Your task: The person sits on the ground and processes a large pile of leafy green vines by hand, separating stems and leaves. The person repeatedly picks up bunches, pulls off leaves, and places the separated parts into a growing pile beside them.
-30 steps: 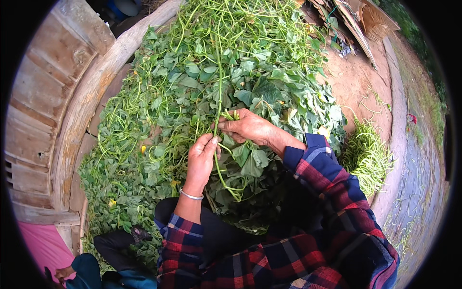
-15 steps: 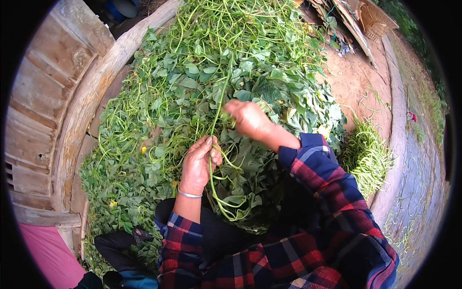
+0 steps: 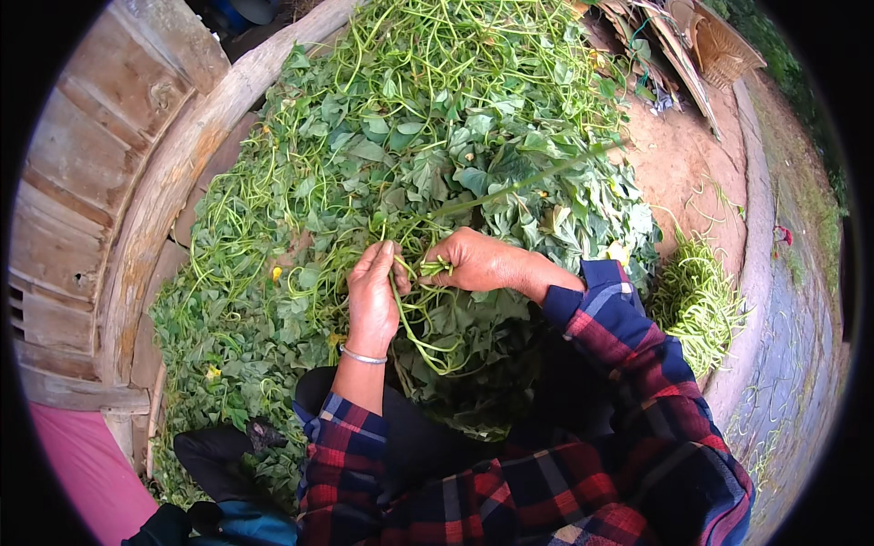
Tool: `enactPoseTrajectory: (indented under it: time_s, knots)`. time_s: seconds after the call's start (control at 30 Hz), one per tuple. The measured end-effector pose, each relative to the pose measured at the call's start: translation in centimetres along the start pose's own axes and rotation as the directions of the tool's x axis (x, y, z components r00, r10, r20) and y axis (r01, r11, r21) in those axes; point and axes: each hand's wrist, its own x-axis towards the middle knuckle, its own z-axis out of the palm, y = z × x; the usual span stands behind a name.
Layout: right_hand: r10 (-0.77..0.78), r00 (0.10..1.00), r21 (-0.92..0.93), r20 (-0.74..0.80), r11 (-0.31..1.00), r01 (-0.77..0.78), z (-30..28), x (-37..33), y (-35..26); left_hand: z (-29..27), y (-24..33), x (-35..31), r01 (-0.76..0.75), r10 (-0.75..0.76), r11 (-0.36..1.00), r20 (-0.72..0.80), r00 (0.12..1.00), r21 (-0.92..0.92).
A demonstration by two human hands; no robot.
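Observation:
My left hand pinches a long green vine between thumb and fingers; its lower end curls down with thin side stems. Beyond the fingers, a blurred length of vine slants up to the right over the leaves. Close beside it, my right hand is closed around a small bunch of short green stems, their ends poking out past the thumb. Whether the right fingertips also touch the vine, I cannot tell. Both hands are above a big heap of leafy vines.
Right of the heap lies a pile of picked green stems by a stone edge. A woven basket and flat bark-like pieces are at the far right. A log and wooden boards border the left; another person's dark-clad leg shows lower left.
My right hand has come down and in beside the left hand. The vine's upper part has swung from nearly upright to slanting right, and its lower end has risen slightly.

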Motion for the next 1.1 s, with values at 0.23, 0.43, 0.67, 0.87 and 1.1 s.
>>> enactPoseTrajectory:
  time_s: [0.23,0.43,0.67,0.87,1.1]
  knots:
    - [0.087,0.996,-0.195,-0.036,0.976,-0.092,-1.0,-0.1,0.2,1.3,-0.2,-1.0,-0.047,0.017,0.939,0.089,0.996,0.340]
    - [0.126,0.990,-0.334,0.062,0.938,-0.099,-1.1,-0.6,-1.1,1.0,-0.5,-0.5,-0.041,-0.042,0.910,0.189,0.981,0.413]
    - [0.123,0.985,-0.292,0.125,0.953,-0.083,0.2,-0.1,-0.9,0.1,-0.7,0.4,0.056,-0.061,0.994,0.051,0.997,0.098]
    - [-0.016,0.974,-0.143,-0.227,0.990,-0.018,0.0,-0.6,-0.5,-1.5,0.5,1.5,-0.026,0.032,0.995,-0.057,0.998,0.097]
    - [0.043,0.997,-0.063,-0.058,0.997,-0.047,3.9,-0.1,0.9,1.0,-0.8,0.6,-0.056,0.020,0.967,0.143,0.989,0.248]
